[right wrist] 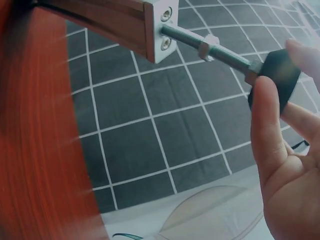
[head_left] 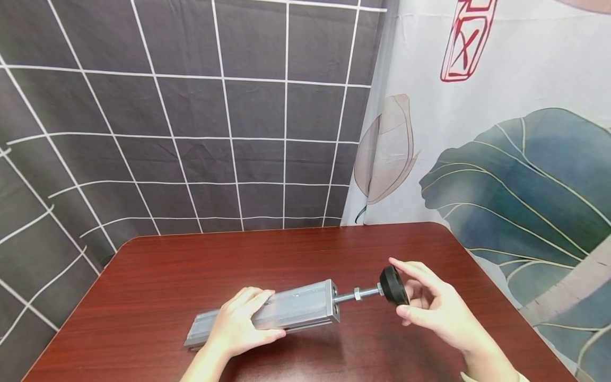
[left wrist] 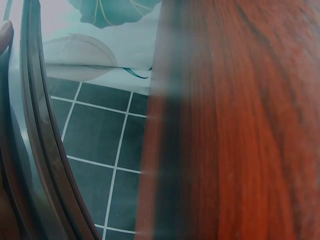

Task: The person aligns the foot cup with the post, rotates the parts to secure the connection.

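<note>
My left hand point(head_left: 241, 321) grips a silver aluminium profile point(head_left: 305, 302) from above, thumb along its near side. The profile lies tilted over the table, its right end raised. Out of its end plate point(right wrist: 160, 32), which has screws in it, runs a threaded rod point(head_left: 346, 298) with a hex nut point(head_left: 357, 293) partway along. At the rod's far end sits a black levelling foot point(head_left: 392, 286). My right hand point(head_left: 439, 307) pinches the foot's rim between thumb and fingers, as the right wrist view also shows. The left wrist view catches only the profile's grooved side point(left wrist: 42, 130) and a fingertip.
Under both hands spreads a reddish-brown wooden table point(head_left: 267, 252) with rounded far corners. A grey curtain with white grid lines point(head_left: 258, 109) hangs behind it. To the right hangs a white curtain point(head_left: 420, 58) printed with large leaves.
</note>
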Available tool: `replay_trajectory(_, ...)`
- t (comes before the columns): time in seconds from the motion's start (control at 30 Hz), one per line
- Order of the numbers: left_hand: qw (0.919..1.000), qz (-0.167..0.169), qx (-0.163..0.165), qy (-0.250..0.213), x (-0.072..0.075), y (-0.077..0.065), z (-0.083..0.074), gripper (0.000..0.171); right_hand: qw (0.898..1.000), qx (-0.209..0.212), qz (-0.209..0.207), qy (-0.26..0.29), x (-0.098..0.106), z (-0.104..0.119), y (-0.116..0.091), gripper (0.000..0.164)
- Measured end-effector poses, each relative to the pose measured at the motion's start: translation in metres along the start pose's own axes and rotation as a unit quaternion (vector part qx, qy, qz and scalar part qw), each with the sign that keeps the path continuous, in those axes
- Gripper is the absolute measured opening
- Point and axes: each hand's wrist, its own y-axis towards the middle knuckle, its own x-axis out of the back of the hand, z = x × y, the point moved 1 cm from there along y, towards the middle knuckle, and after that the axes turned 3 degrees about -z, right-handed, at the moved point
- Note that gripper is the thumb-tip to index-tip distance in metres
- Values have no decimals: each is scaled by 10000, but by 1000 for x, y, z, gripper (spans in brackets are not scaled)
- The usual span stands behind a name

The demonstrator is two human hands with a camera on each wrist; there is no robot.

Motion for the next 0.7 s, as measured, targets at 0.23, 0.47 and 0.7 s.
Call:
replay_trajectory(0.23,10000,34,-21,50,0,0,-1,67,9991,51,-306,302,-5,-6,0,68)
replay_trajectory(0.47,10000,32,-18,-19,-1,0,-2,65,9970,-2,-298,717,-8,-9,-1,62)
replay_trajectory(0.7,10000,26,7,-69,-2,1,-4,65,9986,151,-369,346,-11,-4,0,60)
